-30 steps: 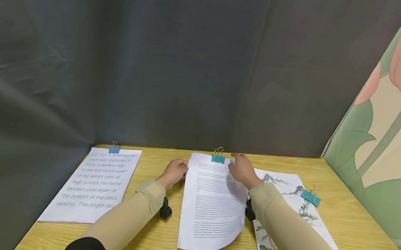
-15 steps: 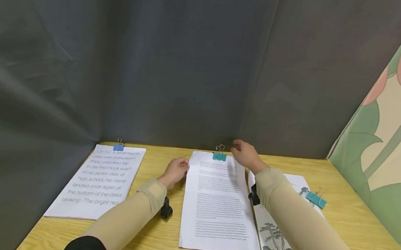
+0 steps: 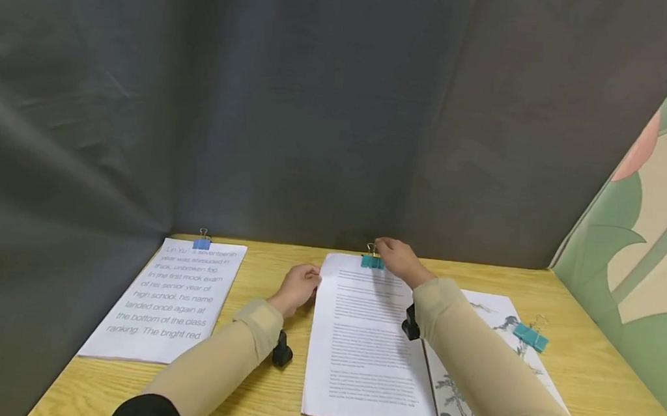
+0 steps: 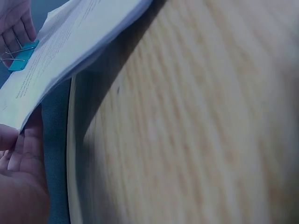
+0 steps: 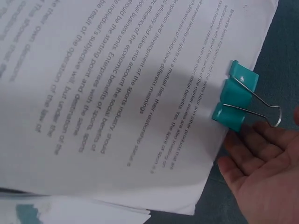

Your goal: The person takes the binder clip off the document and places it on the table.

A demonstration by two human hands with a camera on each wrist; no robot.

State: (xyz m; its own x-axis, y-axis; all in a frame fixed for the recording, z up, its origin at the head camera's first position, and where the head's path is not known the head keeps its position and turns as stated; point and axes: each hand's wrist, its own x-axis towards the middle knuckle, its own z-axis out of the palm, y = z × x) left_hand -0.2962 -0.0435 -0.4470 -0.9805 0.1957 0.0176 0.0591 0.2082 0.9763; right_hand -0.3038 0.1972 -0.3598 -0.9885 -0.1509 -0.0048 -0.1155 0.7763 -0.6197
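A stack of printed sheets [image 3: 352,350] stands in the middle of the head view, its upper end raised off the table in the left wrist view. My left hand [image 3: 296,287] pinches its upper left edge, thumb [image 4: 6,136] on top and fingers below. A teal binder clip [image 5: 237,95] grips the top edge, both wire handles folded out from the paper. Right at the clip is my right hand [image 3: 398,260]; in the right wrist view its fingers [image 5: 254,147] reach loosely to the clip's underside, the thumb mostly out of frame.
On the left lies a large-print stack [image 3: 163,312] with a blue binder clip [image 3: 202,244]. At right, ink-painting sheets [image 3: 459,401] lie partly under my right forearm, with another teal clip [image 3: 531,336] on their right side. A dark curtain [image 3: 316,135] hangs behind the wooden table [image 3: 261,385].
The sheets' lower right corner, curled up earlier, has dropped flat. My right hand has moved from the right of the clip leftward onto it. My left hand keeps its pinch.
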